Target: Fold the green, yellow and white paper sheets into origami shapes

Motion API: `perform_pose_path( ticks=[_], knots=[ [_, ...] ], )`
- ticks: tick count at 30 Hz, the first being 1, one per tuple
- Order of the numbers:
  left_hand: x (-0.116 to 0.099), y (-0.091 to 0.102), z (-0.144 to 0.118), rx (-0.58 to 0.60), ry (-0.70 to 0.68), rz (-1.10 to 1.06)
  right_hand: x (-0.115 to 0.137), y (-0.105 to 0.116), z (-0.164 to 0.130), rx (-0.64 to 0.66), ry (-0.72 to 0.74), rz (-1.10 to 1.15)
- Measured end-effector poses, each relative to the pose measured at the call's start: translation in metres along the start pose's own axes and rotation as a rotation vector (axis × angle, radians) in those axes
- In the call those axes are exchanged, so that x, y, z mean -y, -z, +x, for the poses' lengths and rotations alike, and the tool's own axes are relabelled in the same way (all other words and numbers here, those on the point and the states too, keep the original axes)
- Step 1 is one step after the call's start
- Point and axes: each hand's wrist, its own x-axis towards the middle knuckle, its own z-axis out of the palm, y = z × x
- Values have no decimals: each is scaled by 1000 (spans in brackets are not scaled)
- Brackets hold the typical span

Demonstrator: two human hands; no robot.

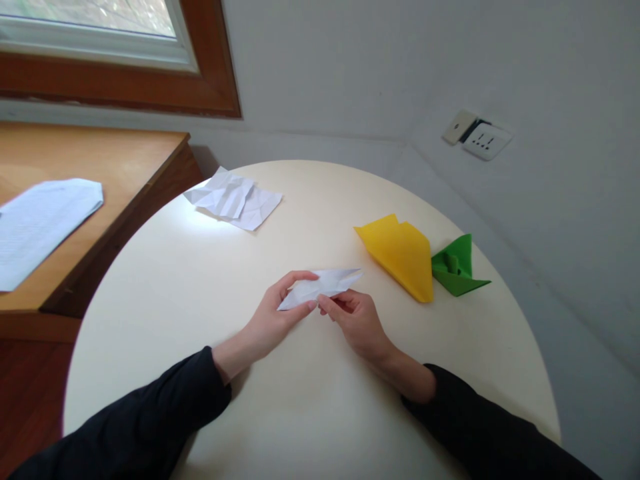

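- Two hands meet over the middle of the round table: my left hand point(273, 319) and my right hand point(356, 322) both pinch one folded white paper point(320, 285), a long pointed shape held just above the tabletop.
- My left thumb and fingers are clamped on the paper's left end; my right fingertips are closed on its lower edge near the middle, and its right tip pokes out free.
- Both my arms wear dark sleeves point(165, 407) that reach to the wrists.
- To the right of my hands lies a folded yellow paper point(400, 253), and touching its far corner, a smaller folded green paper point(457, 270).
- At the far left of the cream table point(300, 413) lies a crumpled white sheet point(235, 199).
- Left of the table stands a wooden desk point(120, 160) bearing a printed sheet point(40, 223), under a wood-framed window point(210, 67); a wall socket point(480, 137) sits on the grey wall at right.
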Motion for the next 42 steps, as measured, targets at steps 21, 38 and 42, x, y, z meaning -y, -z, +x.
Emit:
perform_pose_path(
  ticks=[21,38,42],
  knots=[
    [-2,0,-1,13,-12,67,0,1,0,47,-31,115],
    [-8,1,-2,62,-3,57,1,5,0,85,-86,113],
    [-8,1,-1,89,-25,28,2,5,0,117,-70,83]
  ],
)
